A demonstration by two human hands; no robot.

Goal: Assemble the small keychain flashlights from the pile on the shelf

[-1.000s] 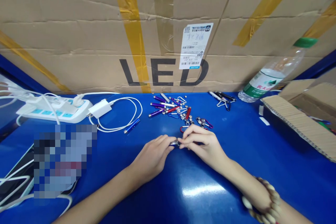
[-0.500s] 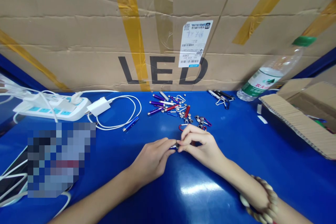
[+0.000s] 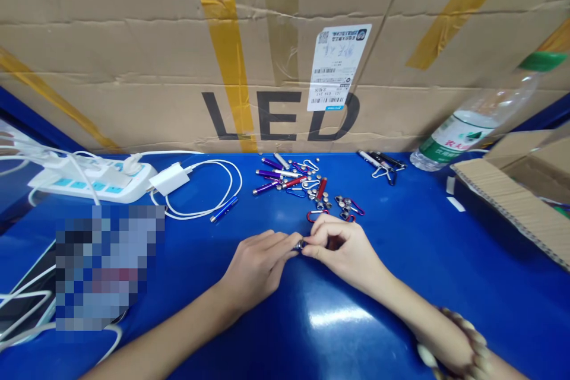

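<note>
My left hand [image 3: 260, 261] is closed around a small penlight [image 3: 299, 244], mostly hidden by the fingers; only its silver end shows. At that end, my right hand [image 3: 345, 243] pinches thumb and forefinger together, and whatever small part sits in the pinch is too covered to name. The fingertips of both hands nearly meet. Just beyond them lie a red carabiner clip [image 3: 317, 214] and a small group of metal caps with a purple clip [image 3: 356, 208]. Farther back is a loose pile of purple penlights [image 3: 267, 186], red penlights [image 3: 321, 189], clips and button cells.
A blue penlight [image 3: 224, 209] lies left of the pile, near a white charger [image 3: 170, 180] and a power strip [image 3: 129, 188]. Dark penlights [image 3: 385, 160], a water bottle [image 3: 454, 139] and an open carton [image 3: 507, 208] stand right. A large cardboard box [image 3: 155, 71] backs the blue table [image 3: 285, 338].
Both hands stay together at the penlight's end. The right fingers have curled in slightly and the left fingers cover more of the penlight. The view has shifted a little.
</note>
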